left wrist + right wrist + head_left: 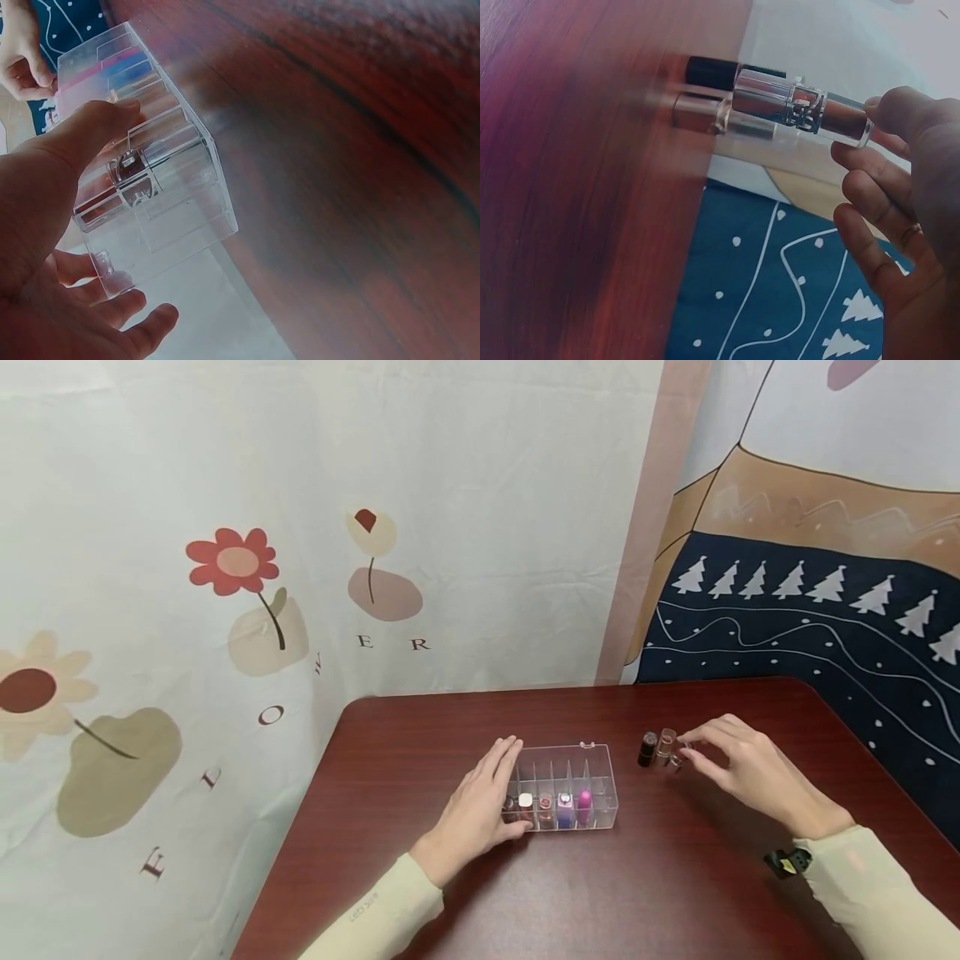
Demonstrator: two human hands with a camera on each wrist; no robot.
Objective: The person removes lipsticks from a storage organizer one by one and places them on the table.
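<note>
A clear plastic compartment box (pixel 564 768) rests on the table, a row of lipsticks and small cosmetic tubes along its front. My left hand (pixel 476 797) holds its left end, thumb at the front and fingers along the far side. Inside stand a white-capped tube (pixel 526 802), a purple-blue tube (pixel 565 810) and a bright pink one (pixel 584 806). To the right of the box, my right hand (pixel 742 764) pinches one end of a clear-cased lipstick (pixel 802 109) between thumb and fingertips. Close by are a black-capped lipstick (pixel 647 750) and a brownish clear lipstick (pixel 666 745).
The dark red wooden table (pixel 600 893) has its back edge against a pale flower-printed cloth (pixel 487 527). A navy cloth with white trees (pixel 787 635) hangs along the right. A black wristband (pixel 789 862) sits at my right cuff.
</note>
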